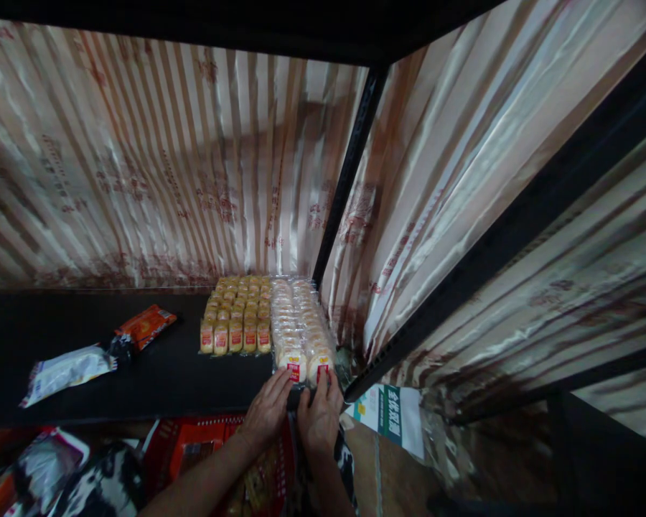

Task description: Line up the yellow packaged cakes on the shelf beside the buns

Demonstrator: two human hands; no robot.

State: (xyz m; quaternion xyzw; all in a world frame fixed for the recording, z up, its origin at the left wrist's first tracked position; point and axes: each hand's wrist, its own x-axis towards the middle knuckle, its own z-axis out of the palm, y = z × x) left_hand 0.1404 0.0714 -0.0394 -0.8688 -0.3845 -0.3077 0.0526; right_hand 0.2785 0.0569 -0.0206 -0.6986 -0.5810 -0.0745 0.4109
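Observation:
Two rows of clear-wrapped pale round pastries run back along the right end of the black shelf, with red labels on the front ones. My left hand lies with stretched fingers at the front of the left row, fingertips against its label. At the right row, my right hand has its fingers extended upward over the front packet. Neither hand wraps round a packet. Beside these rows stands a neat block of yellow wrapped cakes, also with red labels.
Farther left on the shelf lie an orange packet and a white-blue packet. A red basket with packets sits below the shelf's front edge. A black upright post stands at the back right corner.

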